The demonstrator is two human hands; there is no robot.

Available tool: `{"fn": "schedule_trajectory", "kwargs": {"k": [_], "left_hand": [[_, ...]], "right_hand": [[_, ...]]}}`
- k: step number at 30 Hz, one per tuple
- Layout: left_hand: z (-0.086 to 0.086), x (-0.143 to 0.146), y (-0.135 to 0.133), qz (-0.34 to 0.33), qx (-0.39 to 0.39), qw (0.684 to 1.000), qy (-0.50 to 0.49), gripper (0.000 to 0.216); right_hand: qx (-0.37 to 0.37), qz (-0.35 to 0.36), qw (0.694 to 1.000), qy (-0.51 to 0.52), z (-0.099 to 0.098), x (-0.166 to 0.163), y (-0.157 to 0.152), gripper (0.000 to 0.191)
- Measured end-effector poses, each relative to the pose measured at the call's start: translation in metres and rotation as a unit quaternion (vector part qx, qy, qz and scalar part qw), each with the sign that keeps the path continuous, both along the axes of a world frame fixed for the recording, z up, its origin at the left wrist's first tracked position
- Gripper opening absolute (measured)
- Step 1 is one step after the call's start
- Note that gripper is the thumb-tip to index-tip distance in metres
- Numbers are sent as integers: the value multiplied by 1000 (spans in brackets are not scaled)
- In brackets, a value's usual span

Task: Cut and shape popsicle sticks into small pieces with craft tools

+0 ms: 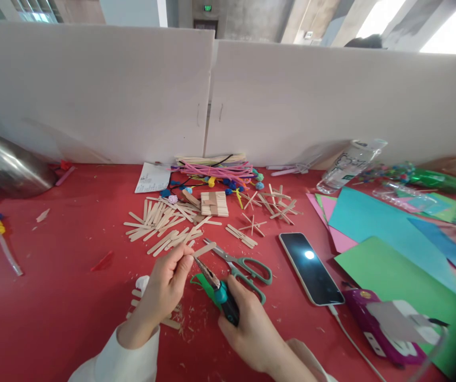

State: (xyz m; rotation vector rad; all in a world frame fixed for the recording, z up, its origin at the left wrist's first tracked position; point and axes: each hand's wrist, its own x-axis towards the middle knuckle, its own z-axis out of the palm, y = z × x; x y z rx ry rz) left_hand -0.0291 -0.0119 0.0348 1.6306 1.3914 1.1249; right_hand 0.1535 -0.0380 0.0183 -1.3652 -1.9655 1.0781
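My left hand (172,276) is closed in a pinch on a wooden craft stick (206,248), whose far end sticks out past the fingertips. My right hand (247,323) wraps round the dark and teal handles of needle-nose pliers (211,276). The plier tips meet the left fingertips; what lies between the jaws is too small to make out. Just beyond the pliers lie scissors (247,267) with grey-green handles. A green scrap (206,291) shows beneath the pliers. More craft sticks (160,217) lie in a loose pile ahead of my left hand, and wood shavings litter the red table.
A bundled stack of sticks (214,204) and pink pipe cleaners (217,171) lie toward the white partition (92,95). Crossed-stick pieces (252,225) sit nearby. At right are a phone (311,268) with a cable, coloured paper (395,286) and a clear bottle (347,167). A metal flask (10,164) is far left.
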Motion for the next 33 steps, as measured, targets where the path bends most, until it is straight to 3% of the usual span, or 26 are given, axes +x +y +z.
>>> {"fn": "schedule_trajectory", "kwargs": {"k": [4,13,17,24,33], "left_hand": [[-2,1,-2,1,-1,1000,-5,23],[7,-2,-3,-40,-12,999,-28,26],[6,-2,-3,-27,-12,999,-22,26],[5,-1,1,-10,-51,998,-38,28],[2,-2,2,-9,-87,994,-69,27]], "right_hand": [[25,-15,1000,-11,-1,-1,-2,25],[19,26,998,57,0,0,0,24],[-9,25,997,67,-3,-1,3,23],[-121,66,984,116,2,0,7,26],[-141,60,982,107,0,4,7,24]]}}
